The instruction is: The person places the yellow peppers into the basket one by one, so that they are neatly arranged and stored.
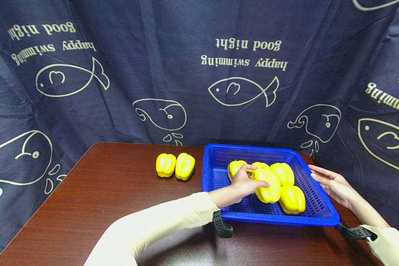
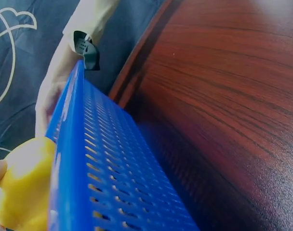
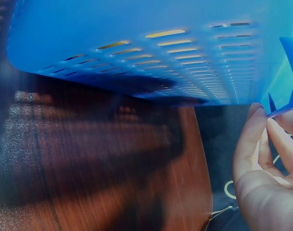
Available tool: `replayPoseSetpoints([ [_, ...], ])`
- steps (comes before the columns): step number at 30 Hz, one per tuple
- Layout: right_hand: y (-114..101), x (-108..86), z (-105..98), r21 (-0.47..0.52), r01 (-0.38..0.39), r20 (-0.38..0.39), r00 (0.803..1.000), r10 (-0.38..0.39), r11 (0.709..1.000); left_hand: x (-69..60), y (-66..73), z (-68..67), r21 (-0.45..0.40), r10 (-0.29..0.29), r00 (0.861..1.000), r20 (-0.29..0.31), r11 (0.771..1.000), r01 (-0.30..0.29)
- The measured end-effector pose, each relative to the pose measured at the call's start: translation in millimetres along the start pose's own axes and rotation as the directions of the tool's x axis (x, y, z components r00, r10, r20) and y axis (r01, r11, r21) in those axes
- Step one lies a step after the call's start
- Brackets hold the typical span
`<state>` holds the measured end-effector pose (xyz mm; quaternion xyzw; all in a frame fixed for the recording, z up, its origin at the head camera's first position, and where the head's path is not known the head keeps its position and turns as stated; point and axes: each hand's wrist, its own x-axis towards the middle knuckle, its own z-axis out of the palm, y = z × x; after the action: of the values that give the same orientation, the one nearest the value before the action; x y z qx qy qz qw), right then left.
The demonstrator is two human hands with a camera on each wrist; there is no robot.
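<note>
Inside a blue perforated plastic basket (image 1: pixel 272 218) my left hand (image 1: pixel 241 184) grips a yellow bell pepper (image 1: pixel 268 192) between thumb and fingers. In the left wrist view, part of that hand shows at the left edge against the bell pepper (image 2: pixel 28 185), beyond the basket's side (image 2: pixel 113 159). Several other yellow bell peppers (image 1: pixel 292 200) lie around it in the basket. At the basket's right side, my right hand (image 1: pixel 337 188) has its fingertips at the outer rim, fingers loosely extended. The right wrist view shows those fingers (image 3: pixel 247 137) touching the rim.
Two more yellow bell peppers (image 1: pixel 184 167) sit side by side on the brown wooden table (image 1: pixel 103 192), left of the basket. A dark blue curtain (image 1: pixel 173 74) with fish drawings hangs behind and at both sides. Each wrist wears a black strap (image 1: pixel 222 225).
</note>
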<state>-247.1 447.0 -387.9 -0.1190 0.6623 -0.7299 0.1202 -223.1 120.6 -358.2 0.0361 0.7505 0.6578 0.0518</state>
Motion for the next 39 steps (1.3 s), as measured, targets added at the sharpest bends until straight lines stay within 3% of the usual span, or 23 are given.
replayPoseSetpoints([
  [16,2.0,1.3,-1.1,0.032,0.023,0.011,1.000,-0.023,0.999,4.2,-8.5,16.8,0.022,-0.072,0.996,-0.055,0.997,0.074],
  [23,2.2,1.7,-0.5,0.023,0.020,0.015,1.000,-0.020,1.000,1.6,-7.1,23.0,-0.001,-0.152,0.988,-0.035,0.988,0.152],
  [30,2.6,1.4,-1.6,0.004,0.017,0.008,1.000,-0.017,1.000,1.7,-5.5,27.4,0.040,-0.236,0.972,-0.017,0.971,0.237],
  [39,2.3,1.2,-2.2,0.012,0.015,0.014,1.000,-0.016,1.000,4.3,-9.0,31.3,0.113,-0.240,0.971,-0.009,0.964,0.239],
])
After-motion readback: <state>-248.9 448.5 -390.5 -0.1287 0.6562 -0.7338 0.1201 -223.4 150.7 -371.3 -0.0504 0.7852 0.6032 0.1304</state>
